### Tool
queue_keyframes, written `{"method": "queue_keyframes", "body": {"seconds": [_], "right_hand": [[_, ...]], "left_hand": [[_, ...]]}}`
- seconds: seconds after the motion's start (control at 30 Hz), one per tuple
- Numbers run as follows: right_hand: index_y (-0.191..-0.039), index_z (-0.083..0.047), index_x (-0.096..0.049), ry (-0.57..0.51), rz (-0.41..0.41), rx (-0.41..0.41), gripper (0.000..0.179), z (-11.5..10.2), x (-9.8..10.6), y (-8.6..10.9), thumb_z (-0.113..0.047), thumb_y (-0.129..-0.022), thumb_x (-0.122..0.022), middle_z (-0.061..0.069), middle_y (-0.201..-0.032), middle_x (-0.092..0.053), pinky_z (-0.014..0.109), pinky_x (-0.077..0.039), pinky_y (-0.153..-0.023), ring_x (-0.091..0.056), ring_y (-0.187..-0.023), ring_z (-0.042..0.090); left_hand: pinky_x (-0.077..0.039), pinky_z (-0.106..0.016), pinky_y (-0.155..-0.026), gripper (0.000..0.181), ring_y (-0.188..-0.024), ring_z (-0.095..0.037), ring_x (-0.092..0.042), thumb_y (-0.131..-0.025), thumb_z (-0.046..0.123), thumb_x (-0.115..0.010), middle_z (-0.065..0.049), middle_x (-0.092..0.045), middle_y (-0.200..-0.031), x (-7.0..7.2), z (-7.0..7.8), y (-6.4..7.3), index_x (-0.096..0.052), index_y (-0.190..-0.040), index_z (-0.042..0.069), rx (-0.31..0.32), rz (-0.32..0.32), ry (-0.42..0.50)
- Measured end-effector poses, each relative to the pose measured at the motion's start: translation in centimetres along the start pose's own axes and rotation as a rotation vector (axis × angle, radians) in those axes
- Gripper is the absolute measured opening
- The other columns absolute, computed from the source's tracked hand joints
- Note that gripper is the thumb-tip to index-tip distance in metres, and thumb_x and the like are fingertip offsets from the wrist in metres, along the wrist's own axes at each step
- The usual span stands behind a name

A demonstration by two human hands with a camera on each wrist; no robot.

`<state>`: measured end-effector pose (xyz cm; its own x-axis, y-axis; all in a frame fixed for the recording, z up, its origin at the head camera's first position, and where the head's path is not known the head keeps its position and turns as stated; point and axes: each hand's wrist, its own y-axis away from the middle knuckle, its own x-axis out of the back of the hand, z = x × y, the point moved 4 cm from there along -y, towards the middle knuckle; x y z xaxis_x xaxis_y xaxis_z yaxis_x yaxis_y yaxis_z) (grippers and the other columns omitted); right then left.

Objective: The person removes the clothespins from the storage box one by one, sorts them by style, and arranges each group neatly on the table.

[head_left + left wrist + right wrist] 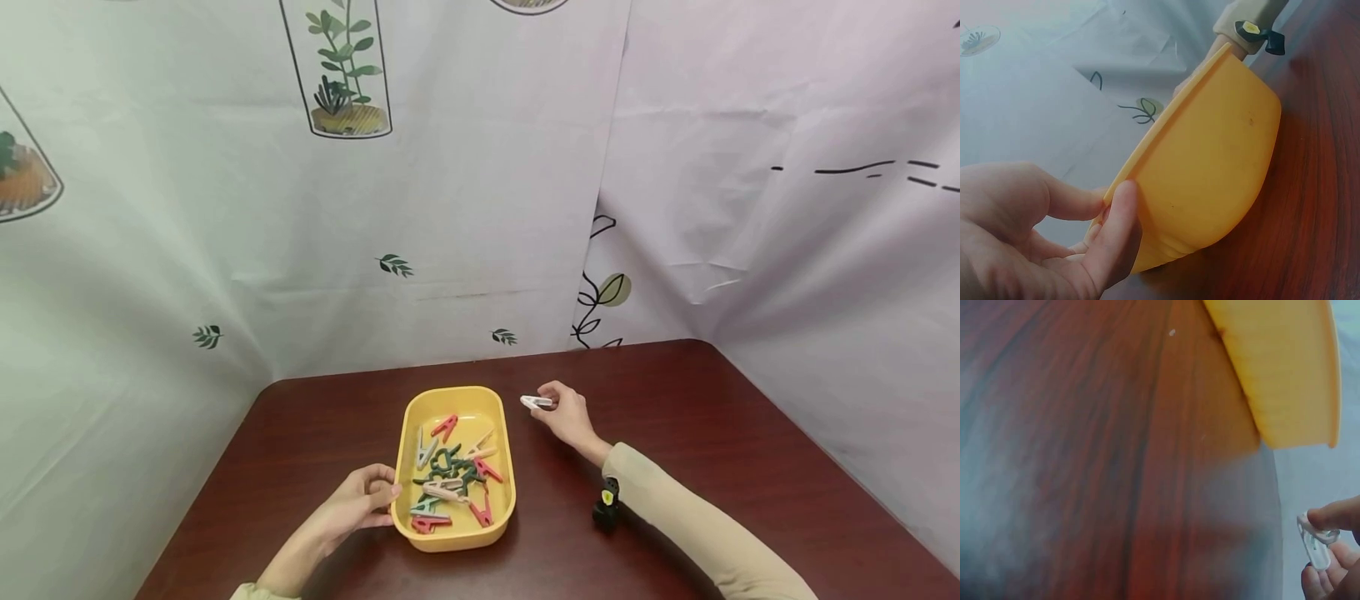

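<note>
plainly, left hand point(365, 498) pinching yellow tray point(457, 544), right hand point(567, 414) pinching white clip point(535, 402), tray's clips point(445, 485) seen only from head

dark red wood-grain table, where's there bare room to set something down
The widest bare patch of the dark red wood-grain table lies right of the beige-sleeved right arm; another lies left of the left hand and the yellow rectangular plastic tray. A third separates tray and right arm. Inside the tray it's crowded: multicoloured plastic clips jumble its middle and near end.
</note>
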<state>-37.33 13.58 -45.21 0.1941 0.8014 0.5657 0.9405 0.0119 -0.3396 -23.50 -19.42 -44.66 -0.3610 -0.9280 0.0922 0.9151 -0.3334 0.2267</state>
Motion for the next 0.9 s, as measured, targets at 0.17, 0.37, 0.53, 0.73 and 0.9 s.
{"method": "queue_keyframes", "body": {"seconds": [0.17,0.37,0.53,0.73,0.9], "right_hand": [[-0.1,-0.001,-0.066,0.061,-0.04,-0.049,0.032,0.8,0.1,0.2,-0.006,-0.073,-0.081,0.014,-0.093,-0.069,0.033,-0.048,-0.069,-0.06,-0.081,0.022],[-0.099,-0.001,-0.065,0.094,-0.048,-0.066,0.032,1.2,0.3,0.3,-0.006,-0.072,-0.081,0.014,-0.094,-0.069,0.037,-0.05,-0.073,-0.062,-0.082,0.024],[-0.097,0.0,-0.064,0.108,-0.057,-0.085,0.032,1.2,0.3,0.3,-0.006,-0.071,-0.082,0.013,-0.089,-0.066,0.034,-0.05,-0.07,-0.061,-0.078,0.022],[-0.095,0.001,-0.061,0.111,-0.076,-0.129,0.034,1.5,0.2,0.3,-0.01,-0.071,-0.082,0.011,-0.083,-0.06,0.027,-0.046,-0.063,-0.055,-0.072,0.019],[-0.095,0.001,-0.059,0.133,-0.086,-0.137,0.038,1.5,0.0,0.1,-0.014,-0.071,-0.083,0.011,-0.081,-0.059,0.028,-0.044,-0.062,-0.054,-0.071,0.02]], "left_hand": [[-0.058,-0.026,-0.07,0.031,-0.082,-0.011,-0.063,-0.098,0.012,-0.054,-0.002,-0.061,-0.09,0.0,0.0,0.0,-0.042,-0.115,-0.011,-0.005,-0.003,0.003],[-0.058,-0.026,-0.071,0.03,-0.082,-0.012,-0.065,-0.098,0.012,-0.054,-0.002,-0.062,-0.091,0.1,-0.2,0.0,-0.043,-0.114,-0.01,-0.008,-0.014,0.009],[-0.058,-0.027,-0.071,0.03,-0.082,-0.012,-0.065,-0.098,0.013,-0.055,-0.003,-0.063,-0.091,0.1,-0.2,0.0,-0.043,-0.114,-0.009,-0.009,-0.015,0.015],[-0.059,-0.027,-0.072,0.032,-0.083,-0.013,-0.066,-0.098,0.014,-0.056,-0.003,-0.063,-0.093,0.1,-0.2,0.0,-0.042,-0.115,-0.009,-0.015,-0.022,0.029],[-0.059,-0.027,-0.073,0.032,-0.084,-0.013,-0.066,-0.097,0.014,-0.056,-0.003,-0.063,-0.093,0.1,-0.2,0.0,-0.042,-0.114,-0.009,-0.014,-0.023,0.034]]}}
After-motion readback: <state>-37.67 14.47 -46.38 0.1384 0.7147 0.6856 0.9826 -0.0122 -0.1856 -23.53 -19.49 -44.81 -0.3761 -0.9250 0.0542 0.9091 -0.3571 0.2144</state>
